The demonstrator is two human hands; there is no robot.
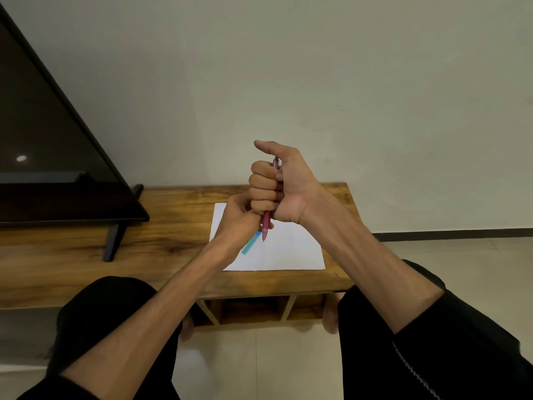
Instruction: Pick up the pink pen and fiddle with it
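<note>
Fingers of the right hand (277, 186) were curled tight in a fist round the pink pen (267, 219), thumb stuck out straight and off the barrel. Pen stood near upright, tip down, cap end poking out just above the index finger, lower barrel and tip showing below the little finger.

Left hand (240, 220) sat just below and to the left, touching the right fist. Its fingers were curled at the lower barrel; looked like a pinch near the tip end, but the exact contact was hidden behind the knuckles.

Pen was held in the air above the white paper (288, 252), not touching it. Paper lay flat on the wooden table (161, 215). A teal strip (250, 245), possibly another pen or a cap, lay on the paper just under the left hand; too blurred to tell which.

Handling judgement: light, stiff plastic barrel, smooth so likely slippery in a loose hold. Not fragile, though the tip and clip would be the weak points. Best hold is mid-barrel, as the fist had it; the lower section suits a two-finger pinch.

Pose: both forearms raised from the lap, converging at the centre, right wrist bent back with the palm facing the camera, left wrist angled up and in.
</note>
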